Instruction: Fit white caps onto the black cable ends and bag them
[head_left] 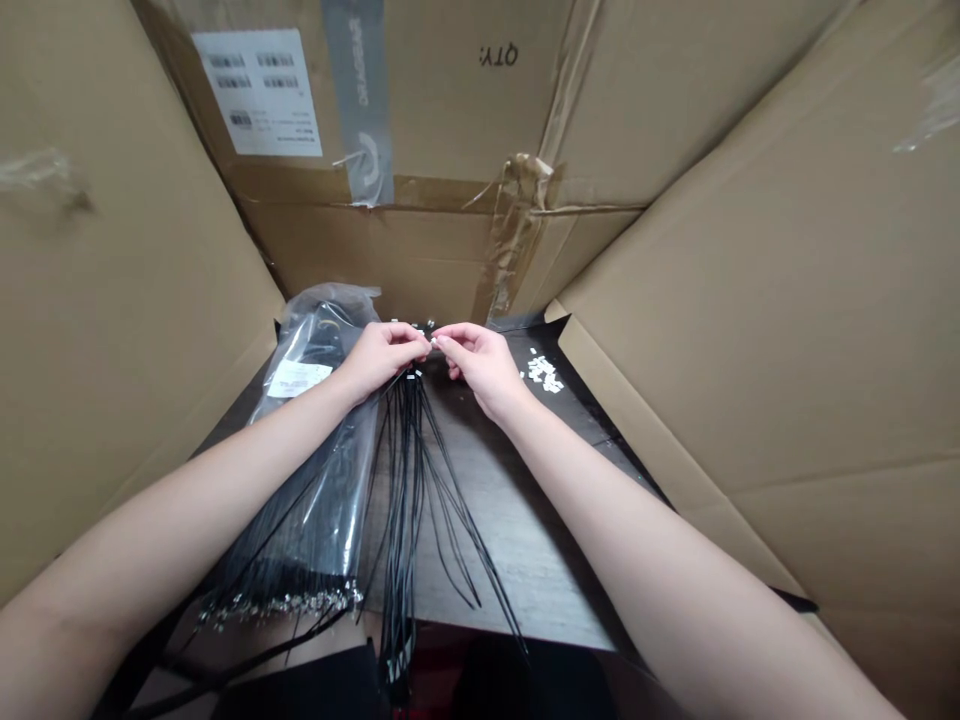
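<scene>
**Two hands meet over a sheaf of black cords**

Both hands come together at the far middle of the table [517, 530], a dark board with a faint wood grain. The left hand [386, 355] has its fingers closed around the far ends of the black cords [409, 470]. The right hand [480, 365] has its thumb and forefinger pinched on a tiny white piece [433, 342] right at the left fingertips. What that piece is, and how it meets the cord, is too small to make out.

The cords are thin, smooth and glossy. Their long axis runs from the hands toward the near edge, fanning slightly before they droop over it, and their lower ends are lost in shadow.

Left of them, partly under the left forearm, lies a clear plastic bag [330, 500], crinkled and shiny, holding more such cords with small metal tips at the near end. It bears a white sticker that cannot be read. Just right of the right hand sits a little heap of white bits [544, 372].

Matte brown cardboard boxes [750, 300] wall in the left, far and right sides. The far one carries a printed label [259, 92] and a strip of grey tape [360, 90]
</scene>
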